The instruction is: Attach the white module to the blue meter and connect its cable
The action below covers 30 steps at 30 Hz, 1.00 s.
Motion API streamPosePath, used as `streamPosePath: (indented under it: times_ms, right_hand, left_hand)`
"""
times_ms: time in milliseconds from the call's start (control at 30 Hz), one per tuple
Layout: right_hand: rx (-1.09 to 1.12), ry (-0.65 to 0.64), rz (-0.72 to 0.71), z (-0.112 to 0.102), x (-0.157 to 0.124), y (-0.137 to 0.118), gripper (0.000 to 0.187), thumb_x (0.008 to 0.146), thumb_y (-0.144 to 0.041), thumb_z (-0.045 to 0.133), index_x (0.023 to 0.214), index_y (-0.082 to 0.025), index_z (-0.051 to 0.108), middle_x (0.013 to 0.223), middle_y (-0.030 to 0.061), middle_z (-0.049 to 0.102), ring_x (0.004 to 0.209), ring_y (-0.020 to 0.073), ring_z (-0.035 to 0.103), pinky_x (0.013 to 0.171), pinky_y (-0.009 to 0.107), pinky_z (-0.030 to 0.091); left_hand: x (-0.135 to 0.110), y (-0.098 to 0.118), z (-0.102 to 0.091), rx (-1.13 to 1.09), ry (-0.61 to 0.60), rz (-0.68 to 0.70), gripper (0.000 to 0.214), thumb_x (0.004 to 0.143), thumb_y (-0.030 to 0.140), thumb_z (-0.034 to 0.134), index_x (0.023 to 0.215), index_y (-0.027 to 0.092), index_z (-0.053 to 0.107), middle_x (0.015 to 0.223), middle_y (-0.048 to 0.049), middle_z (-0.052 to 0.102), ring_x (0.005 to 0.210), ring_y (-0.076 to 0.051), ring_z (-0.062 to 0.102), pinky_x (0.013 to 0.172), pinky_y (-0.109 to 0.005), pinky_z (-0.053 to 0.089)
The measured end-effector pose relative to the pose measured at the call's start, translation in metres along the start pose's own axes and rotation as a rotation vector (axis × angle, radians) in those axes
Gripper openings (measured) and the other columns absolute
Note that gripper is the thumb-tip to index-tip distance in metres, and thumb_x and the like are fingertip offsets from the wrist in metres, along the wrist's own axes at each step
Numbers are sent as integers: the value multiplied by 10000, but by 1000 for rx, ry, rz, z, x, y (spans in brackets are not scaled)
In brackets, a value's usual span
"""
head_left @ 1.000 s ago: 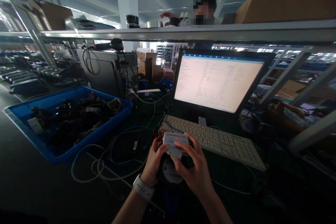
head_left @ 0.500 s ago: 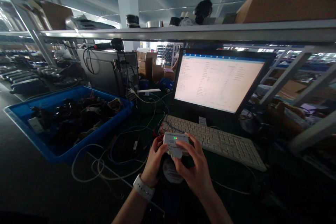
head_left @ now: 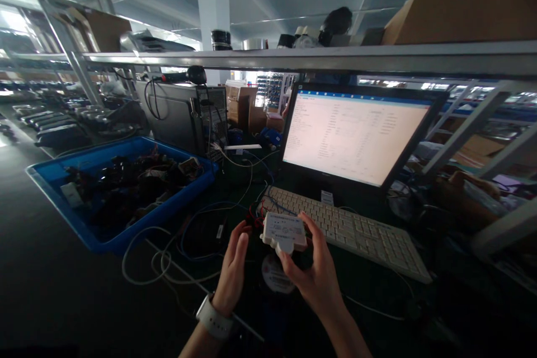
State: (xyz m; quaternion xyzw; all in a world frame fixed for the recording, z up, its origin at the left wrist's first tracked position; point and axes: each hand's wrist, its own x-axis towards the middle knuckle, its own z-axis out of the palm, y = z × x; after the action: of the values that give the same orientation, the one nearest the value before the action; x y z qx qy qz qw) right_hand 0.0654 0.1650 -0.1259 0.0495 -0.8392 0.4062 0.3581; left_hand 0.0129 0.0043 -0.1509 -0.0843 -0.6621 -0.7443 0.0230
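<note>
My right hand (head_left: pixel 316 265) grips a small white plastic box (head_left: pixel 285 230) by its right side, thumb at the near edge and fingers along the far edge. Printed lettering covers the box's top, and red wires (head_left: pixel 255 216) show at its far left corner. My left hand (head_left: pixel 235 265) is off the box, a little to its left, with thumb and fingers apart and nothing in them. A white watch (head_left: pixel 213 318) is on the left wrist. Below the box lies a round, pale labelled disc (head_left: pixel 277 274), partly in shadow.
A keyboard (head_left: pixel 344 229) lies behind the box, before a lit monitor (head_left: pixel 352 134). On the left, a blue bin (head_left: pixel 104 240) holds dark parts with wires. Loose white cables (head_left: pixel 145 279) cross the bench. A computer case (head_left: pixel 172 117) stands under the shelf (head_left: pixel 293 59).
My left hand has let go of the white box and moved left. The right fingers have shifted from its top to its edge. The green lights no longer show. The view has shifted slightly.
</note>
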Motion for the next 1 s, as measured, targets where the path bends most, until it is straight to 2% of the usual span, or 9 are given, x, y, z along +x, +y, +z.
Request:
streamPosePath:
  times_ms: [67, 133, 233, 433, 533, 633, 800, 900, 1000]
  right_hand:
    - [1, 0, 16, 0, 0, -1, 672, 797, -354, 599, 1387, -240, 298, 1355, 118, 431, 1233, 286, 444, 1018, 533, 416]
    - [3, 6, 24, 0, 1, -3, 674, 795, -357, 604, 1385, -240, 302, 1344, 119, 441, 1222, 287, 454, 1012, 542, 420]
    - [-2, 9, 33, -2, 1, -5, 701, 800, -396, 613, 1402, -260, 279, 1393, 116, 391, 1265, 307, 410, 1024, 584, 393]
    - [2, 3, 43, -15, 0, -7, 673, 864, -482, 548, 1432, -296, 239, 1510, 102, 227, 1356, 339, 283, 1026, 655, 339]
    - [-41, 87, -39, -23, 4, -14, 556, 908, -427, 496, 1405, -262, 312, 1477, 117, 292, 1351, 319, 298, 1031, 638, 341]
    - [-88, 132, -175, -31, 15, -29, 443, 913, -316, 516, 1341, -248, 422, 1336, 103, 468, 1243, 258, 441, 1000, 515, 435]
    - [-23, -103, -259, -35, 45, -58, 317, 918, -254, 520, 1233, -233, 551, 1152, 67, 600, 1018, 184, 583, 821, 329, 532]
    - [83, -300, -135, -37, 58, -70, 221, 908, -258, 529, 1097, -217, 636, 1019, 47, 652, 867, 158, 623, 695, 276, 526]
    - [170, -349, -23, -41, 58, -73, 178, 886, -251, 530, 985, -216, 673, 905, 29, 667, 758, 137, 625, 625, 250, 507]
  left_hand:
    - [2, -1, -16, 447, 75, 177, 443, 915, 446, 427, 1245, 159, 497, 1222, -128, 577, 1157, -265, 520, 1002, -437, 394]
    - [8, 5, -27, 987, 50, 300, 352, 919, 298, 434, 1216, 137, 534, 1203, -134, 588, 1142, -280, 511, 977, -457, 393]
    - [19, 21, -29, 1399, -68, 289, 281, 861, 195, 521, 1109, 96, 611, 1115, -154, 627, 1077, -334, 517, 891, -486, 412]
    - [32, 36, -24, 1464, -198, 282, 119, 784, 95, 567, 745, 80, 678, 921, -202, 654, 1002, -374, 552, 853, -506, 413]
    - [32, 47, -33, 1411, -156, 268, 158, 852, 146, 535, 893, 112, 684, 914, -150, 681, 973, -338, 594, 854, -487, 427]
    - [28, 71, -46, 1283, -126, 297, 252, 932, 260, 488, 1143, 193, 608, 1041, -59, 680, 961, -233, 630, 836, -369, 467]
    - [17, 115, -54, 895, -386, 641, 292, 950, 214, 451, 1213, 266, 566, 1058, -18, 600, 917, -136, 594, 784, -256, 472]
    - [16, 131, -51, 855, -477, 763, 321, 952, 184, 434, 1239, 270, 548, 1083, -24, 575, 961, -127, 567, 820, -249, 465]
    - [22, 141, -46, 818, -499, 827, 277, 947, 199, 455, 1192, 256, 571, 1080, -20, 610, 974, -138, 580, 827, -266, 472]
